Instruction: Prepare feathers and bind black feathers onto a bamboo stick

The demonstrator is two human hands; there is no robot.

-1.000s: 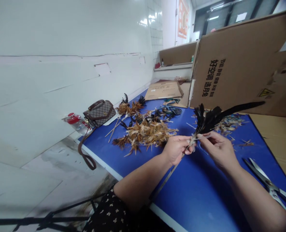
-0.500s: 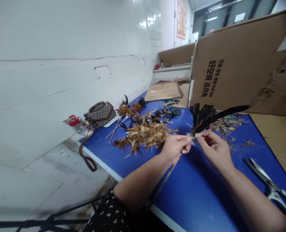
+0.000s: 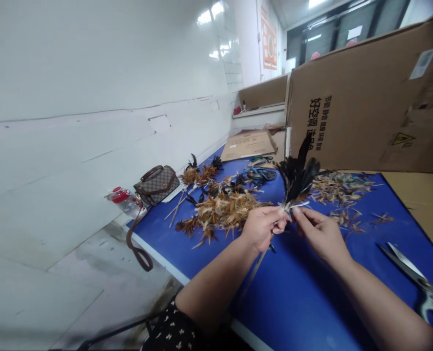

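My left hand is closed around a thin stick near its upper end. A tuft of black feathers stands up from the top of that stick, one long feather pointing upward. Whitish strip, like tape or tie, wraps the base of the feathers. My right hand pinches at this binding, thumb and forefinger pressed together just right of the left fingertips. Left of my hands lies a heap of brown feathers on the blue table.
Scissors lie at the right. Loose feather bits are scattered behind my right hand. Finished-looking feather sticks, blue cord, a handbag and a bottle sit toward the left and back. A large cardboard box stands behind.
The long black feather that stuck out to the right is now upright with the tuft. My right hand has shifted slightly left and down, still at the binding. The view has tilted a little.
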